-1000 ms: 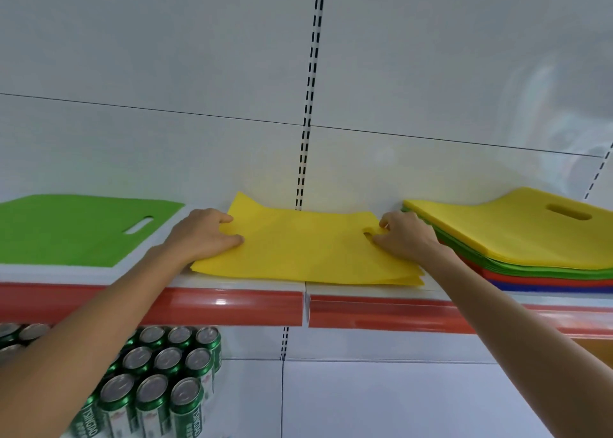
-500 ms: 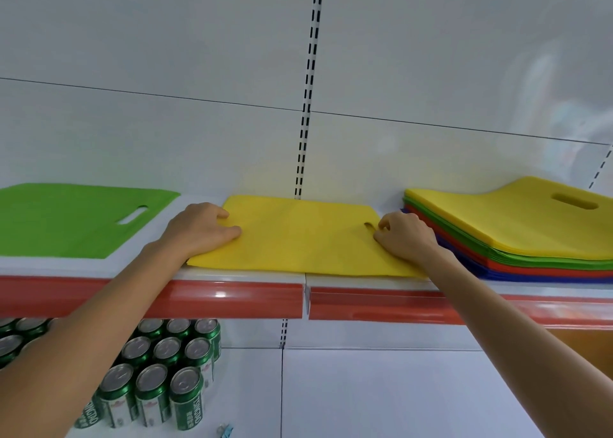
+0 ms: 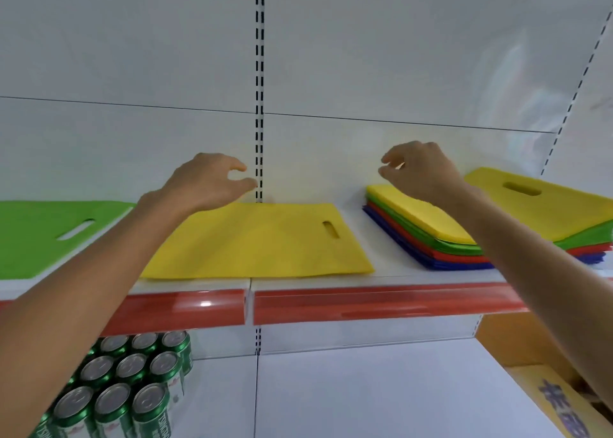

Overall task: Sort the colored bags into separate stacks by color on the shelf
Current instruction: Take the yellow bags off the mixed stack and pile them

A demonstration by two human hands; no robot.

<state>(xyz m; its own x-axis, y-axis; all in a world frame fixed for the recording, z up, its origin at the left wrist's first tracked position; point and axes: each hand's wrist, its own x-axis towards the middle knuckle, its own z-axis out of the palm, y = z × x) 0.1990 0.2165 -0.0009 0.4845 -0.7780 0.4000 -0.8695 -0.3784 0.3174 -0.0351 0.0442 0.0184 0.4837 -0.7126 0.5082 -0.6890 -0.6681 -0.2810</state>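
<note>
We're looking at the white shelf [image 3: 391, 273] with its red front strip, and we'll place everything from the yellow bag [image 3: 258, 241] lying flat at its middle, cut-out handle toward the right. Left of that bag sits the green bag [image 3: 39, 231], its far side cut off by the frame edge. Right of it, well apart, is the mixed stack [image 3: 431, 238], yellow on top over green, red and blue layers; our right forearm crosses it, so how many bags it holds we can't count. Below and left of the yellow bag, green cans [image 3: 132, 388] are partly hidden by our left arm. Our left hand [image 3: 205, 182] hovers above the bag's back-left corner, fingers loosely spread, holding nothing. Our right hand [image 3: 418, 168] hangs above the bag's right, fingers curled but empty.
</note>
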